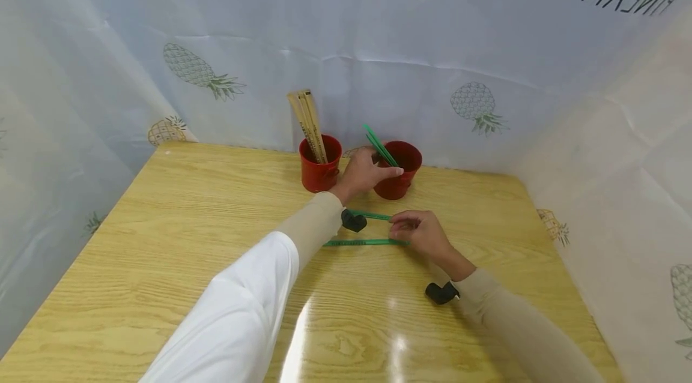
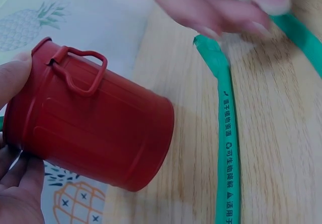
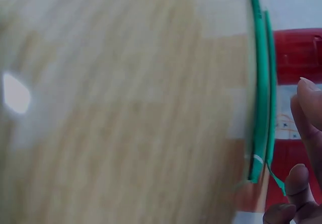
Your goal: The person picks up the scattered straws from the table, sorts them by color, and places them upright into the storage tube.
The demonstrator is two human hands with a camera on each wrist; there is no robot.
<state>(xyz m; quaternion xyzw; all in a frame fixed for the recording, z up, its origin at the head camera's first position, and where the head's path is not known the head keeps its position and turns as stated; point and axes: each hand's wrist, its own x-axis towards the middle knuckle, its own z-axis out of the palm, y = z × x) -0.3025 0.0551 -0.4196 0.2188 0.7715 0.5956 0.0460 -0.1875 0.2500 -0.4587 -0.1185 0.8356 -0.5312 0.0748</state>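
Note:
Two wrapped green straws (image 1: 361, 242) with black print lie apart on the table. At their right ends is my right hand (image 1: 424, 236), thumb and fingers spread, with no straw plainly held between them. My left hand (image 1: 363, 171) grips the rim of the right-hand red bucket (image 1: 393, 189), thumb (image 2: 12, 78) on one side and fingers (image 2: 25, 186) on the other. More green straws (image 1: 382, 147) lean out of that bucket, close to the left hand. Its wire handle (image 2: 83, 78) shows in the left wrist view.
Left of my left hand stands another red bucket (image 1: 319, 176) holding several long beige paper-wrapped sticks (image 1: 310, 122). Behind both buckets, a pale pineapple-print curtain (image 1: 346, 89) borders the wooden table (image 1: 216, 215). A black camera (image 1: 354, 221) sits at my left wrist.

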